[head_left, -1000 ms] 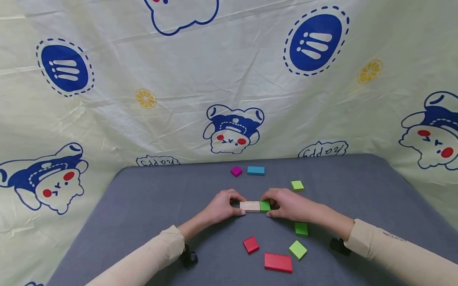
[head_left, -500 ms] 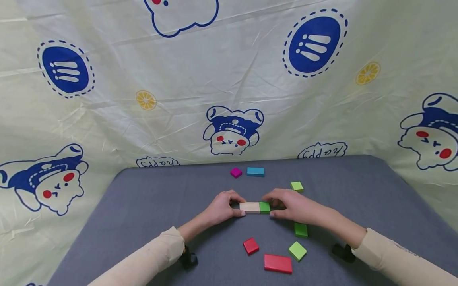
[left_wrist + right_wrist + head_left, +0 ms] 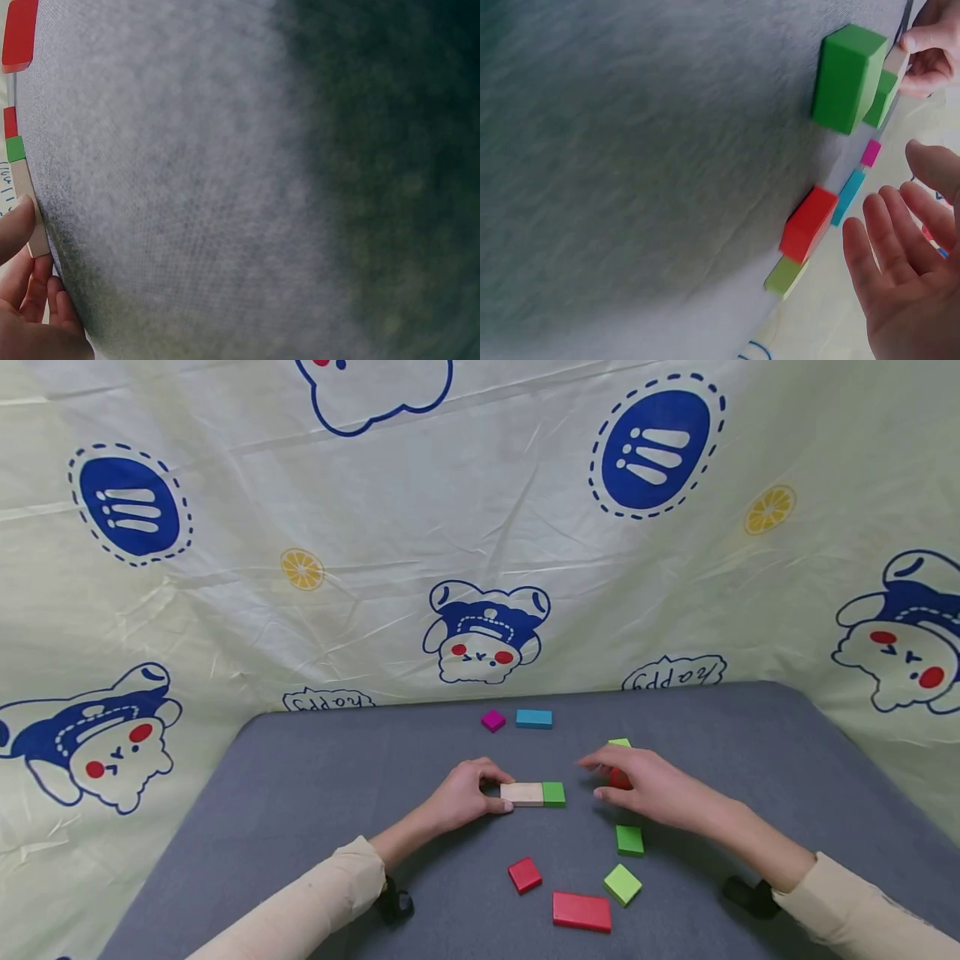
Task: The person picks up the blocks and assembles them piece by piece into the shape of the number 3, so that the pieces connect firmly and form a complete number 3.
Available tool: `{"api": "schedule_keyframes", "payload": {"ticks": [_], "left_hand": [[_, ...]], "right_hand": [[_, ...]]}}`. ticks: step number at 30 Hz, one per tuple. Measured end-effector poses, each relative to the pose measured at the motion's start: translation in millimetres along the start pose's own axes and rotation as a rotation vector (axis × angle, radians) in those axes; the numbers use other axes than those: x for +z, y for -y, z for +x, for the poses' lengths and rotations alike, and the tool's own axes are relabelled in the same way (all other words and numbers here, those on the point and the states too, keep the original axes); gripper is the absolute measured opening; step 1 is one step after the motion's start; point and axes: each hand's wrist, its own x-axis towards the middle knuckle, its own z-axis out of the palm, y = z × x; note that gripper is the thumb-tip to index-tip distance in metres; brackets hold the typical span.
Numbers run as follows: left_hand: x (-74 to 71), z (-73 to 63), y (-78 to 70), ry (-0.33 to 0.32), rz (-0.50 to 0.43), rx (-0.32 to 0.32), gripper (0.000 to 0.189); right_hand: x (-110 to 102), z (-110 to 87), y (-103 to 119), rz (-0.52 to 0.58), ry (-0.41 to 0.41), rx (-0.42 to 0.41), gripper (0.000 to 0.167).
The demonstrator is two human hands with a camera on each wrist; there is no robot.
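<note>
My left hand point(image 3: 468, 795) pinches the left end of a plain wooden block point(image 3: 522, 794) lying on the table, thumb in front and fingers behind. Touching that block's right end is a green block point(image 3: 553, 794), the two in one straight row. To the right, my right hand point(image 3: 651, 783) is raised over a red block point(image 3: 619, 778) and partly hides it. In the right wrist view its fingers point(image 3: 889, 240) are spread and hold nothing. The left wrist view shows the thumb point(image 3: 16, 229) against the wooden block point(image 3: 22, 180).
A magenta block point(image 3: 492, 721) and a blue block point(image 3: 534, 719) lie at the back. Behind the right hand is a yellow-green block point(image 3: 620, 742). Nearer lie a green block point(image 3: 629, 841), another yellow-green block point(image 3: 622, 885), a small red block point(image 3: 525, 876) and a long red block point(image 3: 582, 912).
My right hand has let go of the green block and moved right, uncovering part of the red block. The left hand keeps its hold on the wooden block.
</note>
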Motion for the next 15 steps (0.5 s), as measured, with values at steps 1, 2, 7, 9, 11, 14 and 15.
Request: {"api": "schedule_keyframes", "payload": {"ticks": [1, 2, 7, 9, 11, 14, 15], "left_hand": [[-0.1, 0.0, 0.5, -0.001, 0.0, 0.008, 0.025], [-0.2, -0.3, 0.7, -0.002, 0.0, 0.01, 0.025], [-0.2, -1.3, 1.5, -0.004, -0.004, 0.013, 0.026], [-0.1, -1.4, 1.0, -0.005, -0.007, 0.007, 0.025], [0.2, -0.9, 0.8, -0.007, -0.008, 0.009, 0.025], [0.5, -0.1, 1.0, -0.007, -0.007, 0.005, 0.025], [0.6, 0.0, 1.0, -0.008, -0.006, 0.008, 0.025]], "right_hand": [[-1.0, -1.5, -1.9, -0.018, -0.01, -0.001, 0.043], [-2.2, -3.1, -3.4, -0.031, -0.021, -0.008, 0.042], [-7.2, -11.2, -12.4, -0.071, -0.058, 0.002, 0.041], [-8.6, -14.1, -16.5, -0.074, -0.06, 0.011, 0.04], [-9.4, -16.6, -20.4, -0.079, -0.057, 0.017, 0.039], [-8.7, -18.9, -25.5, -0.084, -0.058, 0.021, 0.039], [-8.2, -19.4, -27.1, -0.086, -0.059, 0.021, 0.039]]}}
